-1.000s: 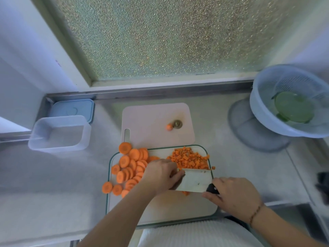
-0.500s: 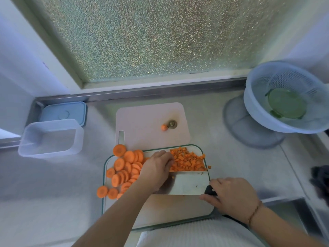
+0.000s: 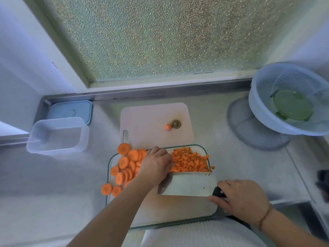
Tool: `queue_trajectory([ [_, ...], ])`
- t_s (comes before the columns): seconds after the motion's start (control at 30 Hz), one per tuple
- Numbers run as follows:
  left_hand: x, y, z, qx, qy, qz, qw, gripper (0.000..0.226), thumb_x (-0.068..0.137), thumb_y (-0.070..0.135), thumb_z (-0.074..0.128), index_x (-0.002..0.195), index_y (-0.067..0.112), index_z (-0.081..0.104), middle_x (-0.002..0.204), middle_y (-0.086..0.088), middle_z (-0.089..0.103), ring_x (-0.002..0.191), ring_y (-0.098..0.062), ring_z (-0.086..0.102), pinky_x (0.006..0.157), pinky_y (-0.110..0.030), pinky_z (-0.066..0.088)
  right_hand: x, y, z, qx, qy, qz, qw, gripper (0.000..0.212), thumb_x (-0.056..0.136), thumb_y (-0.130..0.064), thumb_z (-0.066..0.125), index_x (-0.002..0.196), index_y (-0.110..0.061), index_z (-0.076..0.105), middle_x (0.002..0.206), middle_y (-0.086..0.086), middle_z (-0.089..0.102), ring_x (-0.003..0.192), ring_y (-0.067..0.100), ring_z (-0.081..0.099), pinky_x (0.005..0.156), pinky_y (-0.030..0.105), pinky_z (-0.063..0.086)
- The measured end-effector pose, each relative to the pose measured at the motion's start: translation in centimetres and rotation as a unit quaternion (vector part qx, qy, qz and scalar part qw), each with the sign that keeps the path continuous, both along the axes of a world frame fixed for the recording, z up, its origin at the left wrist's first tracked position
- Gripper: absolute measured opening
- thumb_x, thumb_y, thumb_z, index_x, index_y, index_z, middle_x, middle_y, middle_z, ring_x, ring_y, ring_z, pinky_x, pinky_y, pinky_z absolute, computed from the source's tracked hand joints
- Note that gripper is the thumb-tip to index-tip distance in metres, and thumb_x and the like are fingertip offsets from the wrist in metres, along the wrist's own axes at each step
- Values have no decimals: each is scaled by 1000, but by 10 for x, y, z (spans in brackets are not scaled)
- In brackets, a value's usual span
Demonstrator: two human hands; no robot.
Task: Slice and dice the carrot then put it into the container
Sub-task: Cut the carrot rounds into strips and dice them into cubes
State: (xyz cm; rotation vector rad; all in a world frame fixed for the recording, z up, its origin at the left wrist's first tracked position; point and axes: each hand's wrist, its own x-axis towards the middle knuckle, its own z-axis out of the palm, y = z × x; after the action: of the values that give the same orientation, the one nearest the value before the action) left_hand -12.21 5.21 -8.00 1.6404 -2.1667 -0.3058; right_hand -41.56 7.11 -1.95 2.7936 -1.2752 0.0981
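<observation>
Orange dominates the head view: a pile of diced carrot (image 3: 191, 160) sits at the far right of the green-rimmed cutting board (image 3: 178, 209), and carrot rounds (image 3: 127, 164) overlap in a loose heap at about 9 o'clock from it, a couple spilling over the board's left edge onto the steel counter (image 3: 53, 184).

Between the two heaps the left hand (image 3: 156, 164) rests with fingers curled down at the dice's left edge (whether it pinches any pieces I cannot tell). At 4 o'clock from it the right hand (image 3: 242, 199) grips the black handle of a cleaver (image 3: 187, 184), fingers wrapped round it. The blade lies tilted, its long axis running left to right across the board, its far edge against the near side of the dice and its broad face turned up towards the camera.

By my reading, dicing is partly done and the step in hand is gathering the cut pieces against the blade. Many rounds are not yet diced, and the clear container (image 3: 57, 135) at 10 o'clock, in front of its blue lid (image 3: 71, 108), looks empty.

Next the rounds call for stacking and cutting; otherwise the dice call for a level lift on the blade over to the container. Carrot ends (image 3: 171, 125) sit on the pink board (image 3: 153, 122) at 12 o'clock.
</observation>
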Motion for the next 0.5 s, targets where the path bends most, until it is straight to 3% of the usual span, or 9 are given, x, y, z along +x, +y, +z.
queue_trajectory([
  [0.07,14,-8,4,12,4,-9,1000,25,87,32,52,85,20,73,87,2,67,82,-27,61,67,-44,54,-4,1,0,2,-7,1,1000,70,92,-74,16,58,-27,55,45,-8,52,33,11,49,31,24,30],
  [0.13,34,-18,16,67,-24,-23,997,25,87,26,57,103,19,75,105,-1,70,99,-32,61,81,-46,47,-8,3,0,3,-17,-5,1000,71,92,-73,16,58,-26,57,46,-8,52,33,12,49,31,23,30],
  [0.23,59,-24,31,186,-130,-61,972,44,89,40,64,132,30,62,131,9,59,125,-24,47,98,-43,31,-13,7,0,-1,-14,-28,1000,71,91,-74,14,58,-28,57,45,-9,53,32,10,48,30,23,29],
  [0.3,64,-23,36,203,-185,-86,958,52,85,48,66,135,36,57,133,13,53,125,-20,43,102,-41,28,-13,9,-1,3,-10,-42,999,70,91,-75,14,57,-29,54,45,-9,52,31,9,48,31,22,24],
  [0.5,60,-23,32,194,-222,-95,951,50,82,50,68,128,35,58,121,11,57,122,-20,43,105,-45,24,-9,14,-6,17,-3,-46,999,67,90,-76,16,59,-29,53,47,-9,54,33,9,50,32,24,25],
])
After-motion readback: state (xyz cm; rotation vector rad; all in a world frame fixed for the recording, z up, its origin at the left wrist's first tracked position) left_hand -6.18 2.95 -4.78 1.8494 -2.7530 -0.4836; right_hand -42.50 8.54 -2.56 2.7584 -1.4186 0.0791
